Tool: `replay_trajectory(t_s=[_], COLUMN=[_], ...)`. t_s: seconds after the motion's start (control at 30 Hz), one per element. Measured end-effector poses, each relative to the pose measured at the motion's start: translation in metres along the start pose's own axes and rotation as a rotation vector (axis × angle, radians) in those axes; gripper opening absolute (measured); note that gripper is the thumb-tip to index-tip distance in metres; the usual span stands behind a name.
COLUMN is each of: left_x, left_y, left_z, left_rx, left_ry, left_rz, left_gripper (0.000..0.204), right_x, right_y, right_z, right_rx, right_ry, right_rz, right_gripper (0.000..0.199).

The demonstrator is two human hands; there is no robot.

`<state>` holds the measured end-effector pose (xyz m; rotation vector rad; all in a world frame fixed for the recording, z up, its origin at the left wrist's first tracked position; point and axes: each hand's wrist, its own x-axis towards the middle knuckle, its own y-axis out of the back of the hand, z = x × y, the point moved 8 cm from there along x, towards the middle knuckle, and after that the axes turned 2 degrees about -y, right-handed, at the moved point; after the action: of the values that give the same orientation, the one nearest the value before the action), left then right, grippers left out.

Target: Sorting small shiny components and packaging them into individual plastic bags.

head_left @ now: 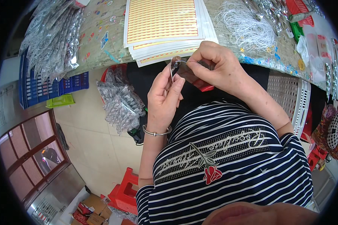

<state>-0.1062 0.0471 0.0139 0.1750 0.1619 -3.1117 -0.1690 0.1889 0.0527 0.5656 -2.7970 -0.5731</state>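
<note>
A small metal clip (175, 65) with a curved silver loop is held just above the middle of the view, at about twelve o'clock from the striped shirt (229, 157), and it is pinched from both sides. The left hand (163, 99) is raised with its fingers curled together, the thumb and forefinger pressed on the clip's lower edge, and a silver bangle (156, 132) is worn at its wrist. The right hand (218, 65) is brought in from three o'clock, its fingertips closed tight on the clip's upper end, the remaining fingers folded over a dark red piece (199, 80) that is seen partly beneath the palm; what that piece is cannot be told. At twelve o'clock from the hands a stack of yellow-lined sticker sheets (163, 26) is laid on the table edge (101, 56). At one o'clock a bundle of white cords (248, 28) is spread on the table. At nine o'clock from the left hand a heap of clear plastic bags (120, 103) filled with small shiny parts is hung over a red bin, and at ten o'clock more such bags (52, 37) are piled above a blue crate (37, 88). At three o'clock a white slotted basket (293, 97) is placed beside the person, and at seven o'clock a red stool (125, 191) is set on the floor
</note>
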Motion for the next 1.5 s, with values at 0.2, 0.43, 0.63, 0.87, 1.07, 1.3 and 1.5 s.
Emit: replay_trajectory(t_s=[0.2,0.43,0.63,0.87,1.07,1.3,1.5], left_x=[-0.001,-0.001,0.000,-0.001,-0.002,-0.001,-0.001], left_y=[-0.002,-0.003,-0.002,-0.002,-0.004,-0.007,-0.006], left_z=[-0.003,-0.004,-0.005,-0.005,-0.004,-0.002,-0.002], left_rx=[0.032,0.046,0.027,0.010,0.012,0.035,0.111], left_ry=[0.038,0.058,0.052,0.039,0.032,0.013,-0.004], left_rz=[-0.006,-0.018,-0.025,-0.022,-0.046,-0.092,-0.092], left_gripper=[0.045,0.045,0.045,0.046,0.047,0.051,0.054], right_x=[0.000,-0.001,-0.002,-0.002,-0.001,-0.003,-0.004], right_y=[-0.002,-0.003,-0.001,-0.001,-0.003,-0.001,0.000], right_z=[0.002,-0.005,-0.011,-0.010,-0.003,-0.011,-0.017], right_rx=[0.035,0.050,0.029,0.058,0.032,-0.096,-0.096], right_ry=[-0.008,0.032,0.061,0.056,0.035,0.146,0.154], right_rz=[-0.009,-0.031,-0.007,-0.001,-0.004,0.048,0.088], right_gripper=[0.008,0.007,0.006,0.006,0.005,0.007,0.010])
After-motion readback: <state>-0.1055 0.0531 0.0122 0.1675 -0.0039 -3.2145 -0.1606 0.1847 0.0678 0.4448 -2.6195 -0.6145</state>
